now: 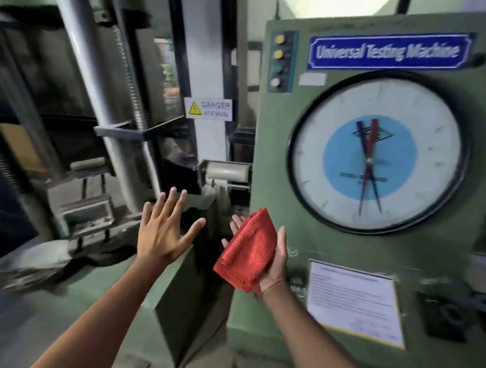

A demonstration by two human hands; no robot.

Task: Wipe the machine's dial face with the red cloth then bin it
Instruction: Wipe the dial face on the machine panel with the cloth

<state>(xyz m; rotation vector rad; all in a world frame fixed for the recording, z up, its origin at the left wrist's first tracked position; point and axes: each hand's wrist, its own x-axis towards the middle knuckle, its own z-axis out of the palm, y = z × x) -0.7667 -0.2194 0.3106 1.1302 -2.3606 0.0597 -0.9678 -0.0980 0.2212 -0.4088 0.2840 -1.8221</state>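
Observation:
A folded red cloth (246, 251) lies in the palm of my right hand (274, 262), which holds it just below and left of the dial. The round dial face (375, 154) is white with a blue centre, a red and a dark pointer and a black rim, set in the green machine cabinet (266, 160). My left hand (162, 230) is spread with fingers apart and holds nothing, left of the cloth. No bin is in view.
A blue "Universal Testing Machine" plate (387, 53) and a column of push buttons (279, 61) sit above the dial. A paper notice (355, 301) hangs below it. The load frame with steel columns (90, 79) stands left, with a danger sign (208, 109) behind.

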